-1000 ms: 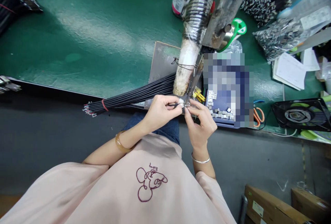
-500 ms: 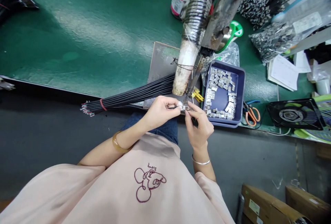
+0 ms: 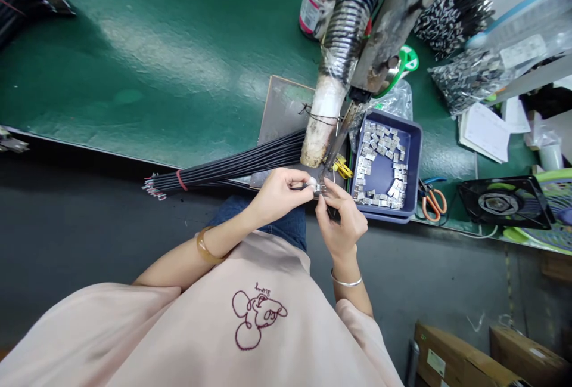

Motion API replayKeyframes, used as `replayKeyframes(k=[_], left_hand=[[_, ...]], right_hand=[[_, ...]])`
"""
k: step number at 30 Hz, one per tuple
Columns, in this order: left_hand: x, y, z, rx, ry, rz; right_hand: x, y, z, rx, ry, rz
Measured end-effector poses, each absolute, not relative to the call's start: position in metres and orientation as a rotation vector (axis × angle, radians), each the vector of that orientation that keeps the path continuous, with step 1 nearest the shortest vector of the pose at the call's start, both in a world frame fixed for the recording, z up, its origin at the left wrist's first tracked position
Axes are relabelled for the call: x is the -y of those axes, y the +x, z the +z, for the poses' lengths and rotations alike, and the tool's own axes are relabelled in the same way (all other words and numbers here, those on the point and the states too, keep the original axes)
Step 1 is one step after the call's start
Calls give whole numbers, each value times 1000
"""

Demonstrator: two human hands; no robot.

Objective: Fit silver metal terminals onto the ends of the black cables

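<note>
Tiny silver connector [image 3: 319, 187], left hand [image 3: 277, 195], right hand [image 3: 342, 220] pinching

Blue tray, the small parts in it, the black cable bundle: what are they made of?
Blue tray: likely moulded plastic, matte, uniform colour, rounded rim. Small parts: metal by the look, bright silvery glint. Black cable bundle: smooth dark jackets, probably plastic or rubber; bare wire ends show at its tip.

Your left hand [image 3: 279, 196] pinches a thin black wire [image 3: 297, 185] against a small metal shell [image 3: 320, 188] that your right hand [image 3: 342, 220] grips, just beside the blue tray [image 3: 416, 154] and the black cable bundle [image 3: 232, 166].
</note>
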State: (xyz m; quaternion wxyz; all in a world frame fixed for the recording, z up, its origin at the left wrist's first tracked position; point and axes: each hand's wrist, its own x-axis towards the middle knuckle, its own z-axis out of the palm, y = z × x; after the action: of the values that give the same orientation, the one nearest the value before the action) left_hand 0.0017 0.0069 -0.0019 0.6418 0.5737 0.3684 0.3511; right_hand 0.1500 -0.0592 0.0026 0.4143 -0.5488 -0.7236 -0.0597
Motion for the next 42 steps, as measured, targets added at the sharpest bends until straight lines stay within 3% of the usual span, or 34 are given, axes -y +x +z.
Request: replayKeyframes(k=[9, 15, 21, 26, 29, 34, 42], left_hand=[[-10, -7, 9, -711, 1269, 654], [-4, -19, 19, -660, 1398, 594], [2, -18, 14, -650, 1380, 661], [1, -17, 11, -635, 1312, 649], [1, -16, 7, -658, 1285, 646], [3, -12, -2, -688, 1274, 680], [-1, -6, -3, -769, 1222, 749]], right_hand=[[60, 161, 0, 1932, -1328, -145], [64, 159, 8, 1482, -1527, 541], [73, 156, 18, 1754, -1560, -50], [70, 150, 11, 2002, -1463, -195], [67, 150, 7, 1919, -1523, -156], [70, 155, 6, 1751, -1583, 180], [77, 159, 2, 1391, -1469, 95]])
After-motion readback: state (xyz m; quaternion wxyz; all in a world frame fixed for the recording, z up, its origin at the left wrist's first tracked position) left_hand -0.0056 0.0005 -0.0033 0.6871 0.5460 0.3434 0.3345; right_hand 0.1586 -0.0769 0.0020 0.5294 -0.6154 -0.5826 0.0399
